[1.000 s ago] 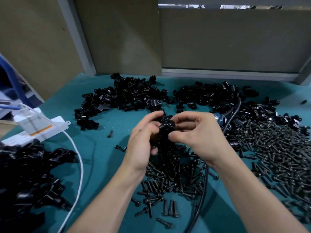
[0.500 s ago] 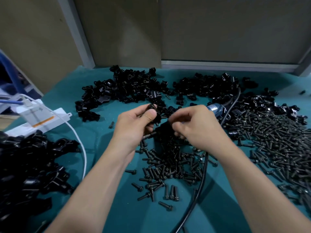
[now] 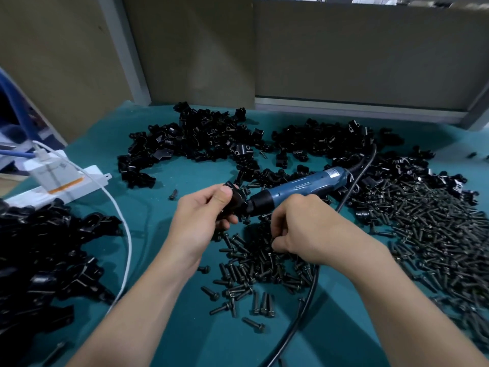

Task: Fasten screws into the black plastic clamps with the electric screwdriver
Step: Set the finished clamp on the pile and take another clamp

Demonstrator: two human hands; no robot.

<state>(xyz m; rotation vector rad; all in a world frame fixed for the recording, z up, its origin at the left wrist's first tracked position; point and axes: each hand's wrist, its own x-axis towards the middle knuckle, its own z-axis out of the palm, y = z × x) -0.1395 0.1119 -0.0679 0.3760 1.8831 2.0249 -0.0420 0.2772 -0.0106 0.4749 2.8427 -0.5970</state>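
The teal worktop point(image 3: 90, 149) carries heaps of glossy moulded clamps point(image 3: 211, 139) and dull, flanged screws point(image 3: 254, 263), with the blue-barrelled screwdriver point(image 3: 304, 185) lying idle just beyond my hands, so I judge I'm loading a screw, not yet driving. My left hand point(image 3: 201, 218) grips one hard, curved clamp point(image 3: 234, 201) above the worktop, thumb on it; my right hand point(image 3: 304, 229) has its fingers point(image 3: 277, 234) curled into the screws, whether pinching one I cannot tell. Next needs a slim threaded shank seated in the clamp's hole, then the screwdriver picked up.

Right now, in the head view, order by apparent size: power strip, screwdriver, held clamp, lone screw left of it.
Largest: power strip and screwdriver, alike in length, unranked.
Then: clamp, partly hidden by the left hand.
Smallest: screw.
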